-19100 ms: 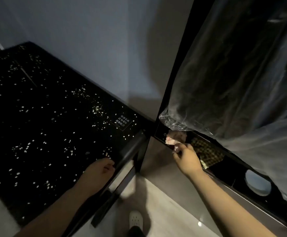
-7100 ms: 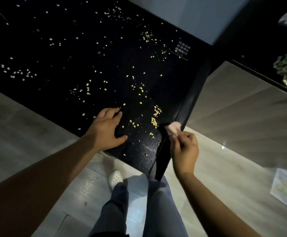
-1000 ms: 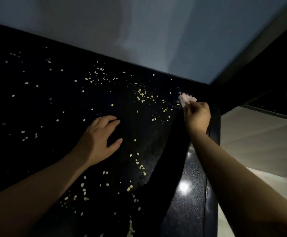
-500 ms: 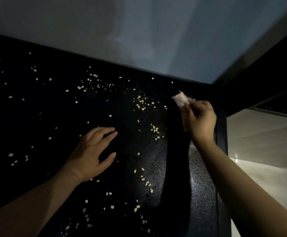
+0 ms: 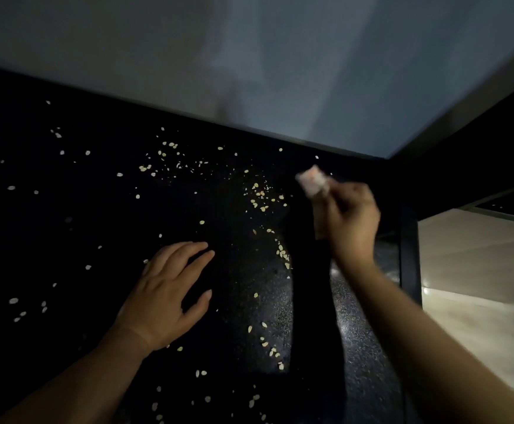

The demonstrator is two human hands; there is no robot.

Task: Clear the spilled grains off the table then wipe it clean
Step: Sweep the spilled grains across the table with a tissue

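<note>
So from my head cam, looking down: the black table fills most of the lower left and centre of the frame, and it's got pale grains scattered all over it. Thickest bunch sits around the upper centre, another loose trail runs down the middle toward the bottom edge, and sparser ones dot the far left.

My left hand is in the lower centre, palm down, fingers spread and relaxed, not gripping anything, resting on or just over the tabletop, with grains on every side of it.

My right hand is up in the right centre, raised over the table near its right edge. Fingers are pinched together on a small pinkish cloth, which sticks out toward the upper left of the hand. It's blurry, so I can't tell if the cloth is touching the surface or just above it. It sits just right of the upper grain cluster.

A grey wall takes up the whole top of the frame, and a pale floor shows at the right edge past the table.
</note>
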